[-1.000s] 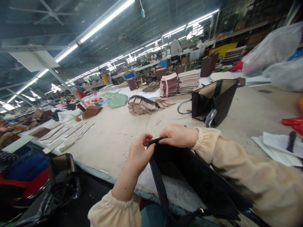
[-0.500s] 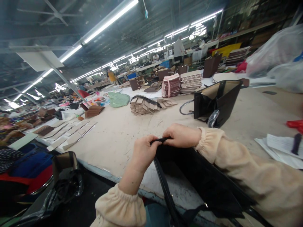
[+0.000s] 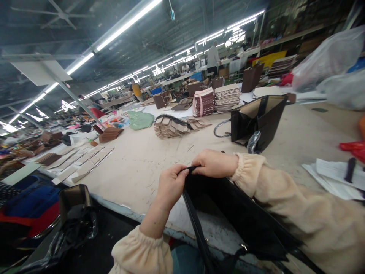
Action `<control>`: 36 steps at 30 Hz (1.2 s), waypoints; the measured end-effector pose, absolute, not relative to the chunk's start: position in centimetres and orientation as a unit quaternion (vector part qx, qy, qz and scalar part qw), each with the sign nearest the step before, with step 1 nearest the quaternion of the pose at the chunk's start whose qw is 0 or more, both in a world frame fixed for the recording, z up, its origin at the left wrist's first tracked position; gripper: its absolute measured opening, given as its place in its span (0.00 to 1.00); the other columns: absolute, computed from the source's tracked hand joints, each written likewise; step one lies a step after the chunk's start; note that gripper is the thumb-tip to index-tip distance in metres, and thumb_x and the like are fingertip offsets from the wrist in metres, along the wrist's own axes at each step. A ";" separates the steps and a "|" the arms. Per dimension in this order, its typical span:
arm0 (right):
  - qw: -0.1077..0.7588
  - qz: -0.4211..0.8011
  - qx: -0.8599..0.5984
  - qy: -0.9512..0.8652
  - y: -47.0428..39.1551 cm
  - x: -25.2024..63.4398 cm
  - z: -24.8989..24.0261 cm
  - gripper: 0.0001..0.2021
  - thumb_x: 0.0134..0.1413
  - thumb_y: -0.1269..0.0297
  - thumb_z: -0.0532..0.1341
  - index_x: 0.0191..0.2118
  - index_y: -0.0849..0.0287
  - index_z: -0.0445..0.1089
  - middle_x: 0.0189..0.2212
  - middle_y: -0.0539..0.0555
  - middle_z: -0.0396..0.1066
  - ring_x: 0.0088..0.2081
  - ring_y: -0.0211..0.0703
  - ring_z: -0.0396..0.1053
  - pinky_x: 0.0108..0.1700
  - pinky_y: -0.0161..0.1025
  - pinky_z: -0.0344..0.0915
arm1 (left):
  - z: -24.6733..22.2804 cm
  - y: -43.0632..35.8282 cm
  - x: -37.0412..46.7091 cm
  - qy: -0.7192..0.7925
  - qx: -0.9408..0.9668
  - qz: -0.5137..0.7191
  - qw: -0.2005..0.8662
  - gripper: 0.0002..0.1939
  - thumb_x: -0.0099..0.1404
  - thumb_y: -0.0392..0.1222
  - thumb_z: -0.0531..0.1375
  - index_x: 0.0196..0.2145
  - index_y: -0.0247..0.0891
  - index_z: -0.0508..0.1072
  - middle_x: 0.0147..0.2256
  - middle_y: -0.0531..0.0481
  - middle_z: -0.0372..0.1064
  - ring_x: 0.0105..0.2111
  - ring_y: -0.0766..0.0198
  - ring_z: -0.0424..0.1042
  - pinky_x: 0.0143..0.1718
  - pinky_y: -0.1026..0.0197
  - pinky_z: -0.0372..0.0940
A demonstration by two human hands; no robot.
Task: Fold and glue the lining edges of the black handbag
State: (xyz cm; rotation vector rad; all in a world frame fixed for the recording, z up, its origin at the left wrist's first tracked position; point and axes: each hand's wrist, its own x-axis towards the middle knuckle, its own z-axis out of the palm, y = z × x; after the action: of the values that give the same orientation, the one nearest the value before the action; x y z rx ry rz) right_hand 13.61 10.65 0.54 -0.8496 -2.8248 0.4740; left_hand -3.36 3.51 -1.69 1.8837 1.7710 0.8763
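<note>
A black bag (image 3: 242,213) lies open at the table's near edge, its dark inside facing up. My left hand (image 3: 172,184) pinches the far end of its rim between thumb and fingers. Right beside it, my right hand (image 3: 212,163) grips the same rim, the two hands nearly touching. A long black strap runs down from the rim below my left hand. Behind my right hand stands another black bag (image 3: 258,121) with a tan inside and a plastic-wrapped handle.
Tan pieces (image 3: 171,126) lie bundled mid-table beside a green plastic bag (image 3: 140,119). Stacked brown panels (image 3: 203,102) stand behind. White papers (image 3: 333,177) lie at right. At lower left is another open bag (image 3: 74,198). People are in the background.
The view has shifted slightly, so most things sit a little further left. Both hands keep their hold on the bag's rim. A person shows more clearly at the far left.
</note>
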 end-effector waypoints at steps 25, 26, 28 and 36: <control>0.074 0.146 -0.303 -0.939 10.4 13.3 0.6 0.11 0.50 0.63 0.58 0.31 0.61 0.76 0.24 0.55 0.73 0.27 0.39 0.67 0.27 0.31 0.54 | -1.5 3.9 -3.3 0.624 0.700 0.296 0.181 0.14 0.62 0.44 0.53 0.28 0.37 0.76 0.22 0.55 0.69 0.25 0.68 0.66 0.26 0.67 0.58; 0.067 0.147 -0.308 -0.938 10.3 13.2 0.6 0.11 0.50 0.62 0.58 0.32 0.61 0.76 0.24 0.55 0.73 0.28 0.40 0.67 0.28 0.31 0.54 | -1.3 3.8 -3.6 0.618 0.704 0.291 0.194 0.16 0.63 0.46 0.51 0.29 0.37 0.76 0.23 0.55 0.70 0.26 0.67 0.67 0.27 0.67 0.59; 0.061 0.144 -0.314 -0.937 10.3 13.2 0.8 0.11 0.50 0.61 0.58 0.32 0.61 0.76 0.25 0.56 0.73 0.28 0.40 0.67 0.28 0.31 0.54 | -1.0 3.5 -4.1 0.605 0.707 0.284 0.229 0.17 0.64 0.47 0.50 0.33 0.38 0.76 0.28 0.53 0.73 0.31 0.65 0.70 0.33 0.65 0.62; 0.082 0.157 -0.317 -0.932 10.3 13.5 0.5 0.10 0.49 0.63 0.58 0.30 0.61 0.75 0.24 0.54 0.72 0.27 0.38 0.67 0.27 0.31 0.54 | 1.0 2.5 -5.0 0.650 0.686 0.247 0.214 0.14 0.54 0.41 0.61 0.39 0.37 0.74 0.35 0.48 0.75 0.35 0.61 0.73 0.37 0.62 0.66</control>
State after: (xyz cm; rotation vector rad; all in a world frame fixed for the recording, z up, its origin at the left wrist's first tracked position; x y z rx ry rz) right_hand 13.46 10.33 0.46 -0.9470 -2.7838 0.4695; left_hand -5.02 2.54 0.99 1.9032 1.8050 0.6856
